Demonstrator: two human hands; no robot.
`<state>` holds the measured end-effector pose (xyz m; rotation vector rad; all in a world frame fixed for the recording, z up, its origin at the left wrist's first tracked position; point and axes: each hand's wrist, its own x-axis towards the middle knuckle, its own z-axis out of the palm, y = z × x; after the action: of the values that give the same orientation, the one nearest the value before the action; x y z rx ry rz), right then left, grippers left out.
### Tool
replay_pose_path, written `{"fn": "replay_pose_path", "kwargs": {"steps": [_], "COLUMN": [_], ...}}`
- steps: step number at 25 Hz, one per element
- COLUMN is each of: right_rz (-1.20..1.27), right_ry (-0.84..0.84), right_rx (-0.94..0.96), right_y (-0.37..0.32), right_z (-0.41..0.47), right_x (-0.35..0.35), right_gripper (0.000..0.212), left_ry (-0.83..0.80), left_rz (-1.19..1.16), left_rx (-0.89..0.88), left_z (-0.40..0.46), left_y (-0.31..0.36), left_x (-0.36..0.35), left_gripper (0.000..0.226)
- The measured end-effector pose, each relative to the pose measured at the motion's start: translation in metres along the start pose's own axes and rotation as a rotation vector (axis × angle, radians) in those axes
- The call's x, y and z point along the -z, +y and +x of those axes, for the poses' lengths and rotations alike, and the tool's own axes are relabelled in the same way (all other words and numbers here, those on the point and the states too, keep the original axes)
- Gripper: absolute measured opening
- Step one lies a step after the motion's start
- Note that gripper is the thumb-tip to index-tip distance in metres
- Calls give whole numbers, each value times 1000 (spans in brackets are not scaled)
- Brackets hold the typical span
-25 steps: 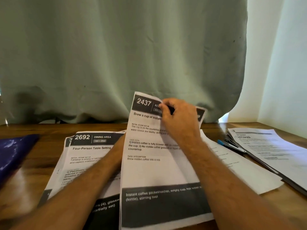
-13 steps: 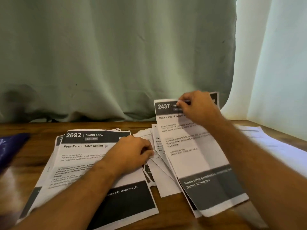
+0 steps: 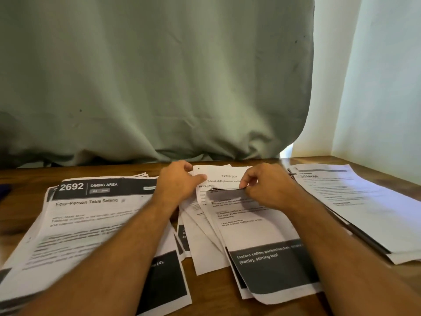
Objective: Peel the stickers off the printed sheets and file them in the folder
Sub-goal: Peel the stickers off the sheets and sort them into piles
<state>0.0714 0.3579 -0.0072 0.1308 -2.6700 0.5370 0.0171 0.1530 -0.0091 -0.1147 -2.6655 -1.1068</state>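
The coffee sheet (image 3: 257, 233) with a dark band at its foot lies on the middle pile of the wooden table (image 3: 211, 290). My right hand (image 3: 270, 189) pinches its top edge and bends it toward me. Under it a white "TASK ID" sheet (image 3: 224, 177) shows, and my left hand (image 3: 180, 184) grips that sheet's upper left corner. The sheet marked 2692 (image 3: 91, 215) tops the left pile, under my left forearm. At the far left edge I see a sliver of the dark blue folder (image 3: 4, 190). No sticker is visible to me.
A third stack of printed papers (image 3: 355, 201) lies at the right, with a dark pen-like tip (image 3: 290, 172) at its near corner. A pale green curtain (image 3: 159, 87) hangs behind the table, and a white wall stands at the right.
My right hand has laid the coffee sheet on the middle pile and now curls its top edge down. My left hand has moved from the 2692 sheet to the white sheet's corner.
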Motion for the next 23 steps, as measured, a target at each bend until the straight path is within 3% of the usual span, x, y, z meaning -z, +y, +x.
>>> {"fn": "replay_pose_path", "kwargs": {"steps": [2,4,8,11,18,23], "right_rz": [28,50,190,271,284,263], "right_ry": [-3,-24,76,180,162,148], "right_rx": [9,12,18,58,77,90], "right_y": [2,3,1,3,5,1], "right_z": [1,2,1,-3,-6,-6], "right_x": [0,-1,5,12,9,7], "right_gripper": [26,29,30,32,22,55], "left_ry": [-9,-4,41,104,75,-56], "left_rz": [-301,-548,-710,-902,-903,-831], "left_rx": [61,124,183,252,181,45], "left_z": [5,6,3,2,-3,-7], "left_y": [-3,-5,-6,-5,-7,-4], "left_x": [-15,-20,-17,-7,-8,-9], "left_gripper": [62,57,21,11,8,27]}}
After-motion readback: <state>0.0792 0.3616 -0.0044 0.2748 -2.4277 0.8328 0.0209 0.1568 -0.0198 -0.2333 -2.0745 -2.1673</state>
